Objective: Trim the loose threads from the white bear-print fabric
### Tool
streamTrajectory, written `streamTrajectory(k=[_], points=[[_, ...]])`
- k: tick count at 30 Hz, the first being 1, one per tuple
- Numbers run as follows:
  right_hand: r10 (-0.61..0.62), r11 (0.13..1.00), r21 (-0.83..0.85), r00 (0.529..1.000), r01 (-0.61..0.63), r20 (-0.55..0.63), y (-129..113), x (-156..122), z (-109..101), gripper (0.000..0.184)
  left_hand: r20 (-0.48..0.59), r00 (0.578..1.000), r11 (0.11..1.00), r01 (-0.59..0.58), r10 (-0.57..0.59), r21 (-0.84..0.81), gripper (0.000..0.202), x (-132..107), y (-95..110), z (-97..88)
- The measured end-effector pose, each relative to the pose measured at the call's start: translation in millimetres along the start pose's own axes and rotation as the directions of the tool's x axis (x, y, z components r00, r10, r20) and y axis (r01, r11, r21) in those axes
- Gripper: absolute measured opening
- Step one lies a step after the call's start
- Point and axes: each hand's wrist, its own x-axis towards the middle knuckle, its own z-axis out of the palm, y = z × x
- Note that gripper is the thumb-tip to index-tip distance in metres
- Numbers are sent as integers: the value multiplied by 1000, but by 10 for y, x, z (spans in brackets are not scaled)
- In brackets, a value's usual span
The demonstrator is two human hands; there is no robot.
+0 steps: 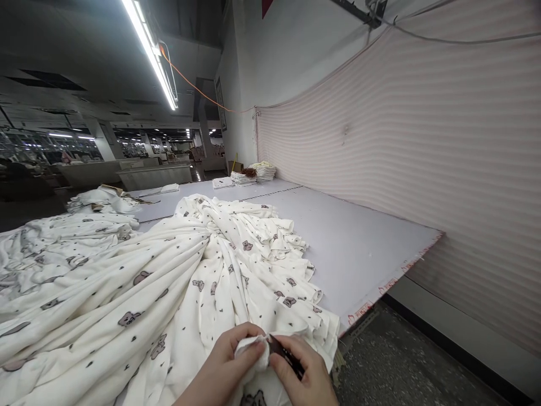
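A large heap of white fabric (pixel 177 265) printed with grey-brown bear heads and small dark marks lies gathered in folds over the near part of the table. At the front edge my left hand (pixel 232 361) pinches a bunched piece of this fabric between thumb and fingers. My right hand (pixel 302 366) is closed around dark thread snips (pixel 287 356), their tip against the pinched fabric. Most of the snips is covered by my fingers, so I cannot tell whether the blades are apart. Both hands almost touch.
The pale table (pixel 359 225) runs back along a wall hung with pink-striped cloth (pixel 401 129). Folded white stacks (pixel 264 171) stand at its far end. More printed fabric (pixel 54 242) lies at the left. Dark speckled floor (pixel 393 361) shows below the right edge.
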Motion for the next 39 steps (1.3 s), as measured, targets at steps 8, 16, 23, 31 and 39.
streamTrajectory(k=[8,16,23,31,39], points=[[90,993,81,996,-91,20,28,18,-17,22,44,998,992,-46,42,118,20,14,6,46],[233,931,296,972,-213,-34,90,17,65,36,8,971,895,-223,238,387,7,47,-151,66],[230,956,158,966,-246,116,149,-189,-147,35,153,663,453,-643,733,617,23,-28,-347,-13],[-94,913,-399,996,82,-10,122,-288,-196,22,356,449,23,-646,820,763,19,39,-319,95],[-170,766,-631,985,123,-15,165,-358,-254,24,374,441,-8,-638,816,770,27,42,-267,143]])
